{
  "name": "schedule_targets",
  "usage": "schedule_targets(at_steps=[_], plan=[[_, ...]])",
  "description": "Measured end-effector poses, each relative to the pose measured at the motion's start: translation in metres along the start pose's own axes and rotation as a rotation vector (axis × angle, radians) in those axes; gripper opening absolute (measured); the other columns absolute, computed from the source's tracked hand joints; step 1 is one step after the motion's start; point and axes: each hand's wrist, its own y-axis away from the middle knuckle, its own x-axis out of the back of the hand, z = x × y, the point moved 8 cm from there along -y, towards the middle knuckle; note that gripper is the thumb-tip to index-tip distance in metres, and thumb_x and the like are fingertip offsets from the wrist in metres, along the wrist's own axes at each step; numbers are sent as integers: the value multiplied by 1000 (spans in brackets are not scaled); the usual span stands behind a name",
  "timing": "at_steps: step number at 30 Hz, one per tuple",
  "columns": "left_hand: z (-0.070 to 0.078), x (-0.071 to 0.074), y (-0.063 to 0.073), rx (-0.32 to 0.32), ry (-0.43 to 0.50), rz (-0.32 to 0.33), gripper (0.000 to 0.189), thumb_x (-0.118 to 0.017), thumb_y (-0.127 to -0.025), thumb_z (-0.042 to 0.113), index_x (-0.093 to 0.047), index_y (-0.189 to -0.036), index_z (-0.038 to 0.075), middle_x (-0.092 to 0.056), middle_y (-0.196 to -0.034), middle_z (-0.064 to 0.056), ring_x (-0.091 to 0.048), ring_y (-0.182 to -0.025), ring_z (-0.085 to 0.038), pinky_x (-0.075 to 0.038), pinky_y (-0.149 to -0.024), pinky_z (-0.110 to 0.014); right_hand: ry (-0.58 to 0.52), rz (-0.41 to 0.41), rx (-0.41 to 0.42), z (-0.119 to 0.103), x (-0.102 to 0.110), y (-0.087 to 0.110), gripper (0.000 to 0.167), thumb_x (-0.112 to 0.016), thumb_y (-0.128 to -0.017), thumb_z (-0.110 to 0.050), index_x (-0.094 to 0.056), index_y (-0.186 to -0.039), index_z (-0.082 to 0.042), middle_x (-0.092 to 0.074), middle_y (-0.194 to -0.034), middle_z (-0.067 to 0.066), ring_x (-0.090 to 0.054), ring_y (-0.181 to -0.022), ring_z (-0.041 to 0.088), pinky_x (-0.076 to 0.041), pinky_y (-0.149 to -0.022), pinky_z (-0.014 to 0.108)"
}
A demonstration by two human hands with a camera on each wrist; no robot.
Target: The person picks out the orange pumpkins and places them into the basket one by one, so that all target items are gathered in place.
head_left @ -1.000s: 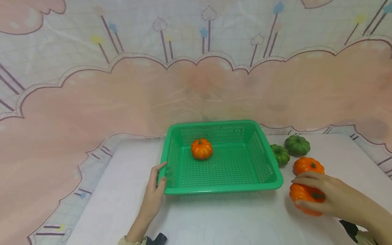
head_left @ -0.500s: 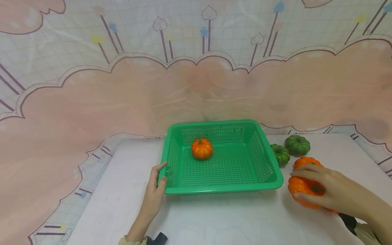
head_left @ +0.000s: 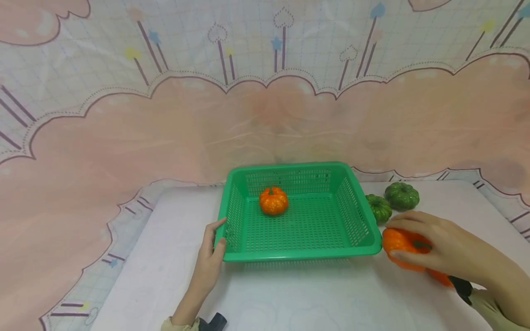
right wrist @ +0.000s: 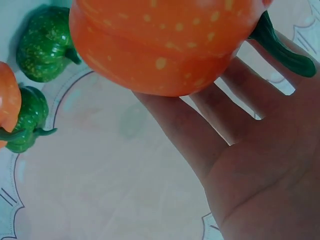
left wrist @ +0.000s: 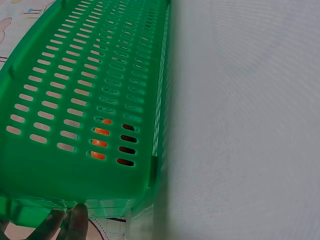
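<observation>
My right hand (head_left: 443,248) grips a small orange pumpkin (head_left: 399,246) with a green stem, thumb on its near side and fingers over its far side. In the head view the pumpkin overlaps the front right corner of the green plastic basket (head_left: 302,255). The right wrist view shows the same pumpkin (right wrist: 160,50) large, with pale speckles. My left hand (head_left: 211,264) holds the basket's left rim, thumb in front; its fingertips (left wrist: 77,220) show at the bottom of the left wrist view. Inside the basket, toward the left, sits another orange pumpkin (head_left: 273,201).
Two green pumpkins, one nearer (head_left: 378,209) and one farther (head_left: 401,196), stand right of the basket. Part of another orange pumpkin (head_left: 440,277) shows below my right hand. A patterned cloth (head_left: 273,124) rises behind the white table (head_left: 165,239).
My right hand has lifted the orange pumpkin and carried it up and left toward the basket, uncovering part of another orange one below. My left hand and the basket have stayed put.
</observation>
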Motion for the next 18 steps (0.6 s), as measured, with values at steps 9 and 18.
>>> schedule_targets(at_steps=[9,18], plan=[[0,1,1,-1,3,2,46,-33,-105,8,-32,-151,13,-21,-162,-17,-18,-151,-37,-24,-119,-52,-5,-30,-12,-6,6,-10,39,-78,-81,-49,-70,-115,-32,-61,-116,-14,-59,-94,8,-57,-76,36],[-1,0,-1,-8,26,-6,46,-33,-105,8,-32,-151,13,-20,-163,-18,-15,-151,-38,-22,-119,-57,-25,-9,13,-13,12,-18,37,-79,-82,-46,-69,-114,-33,-60,-118,-13,-58,-93,6,-55,-75,32]])
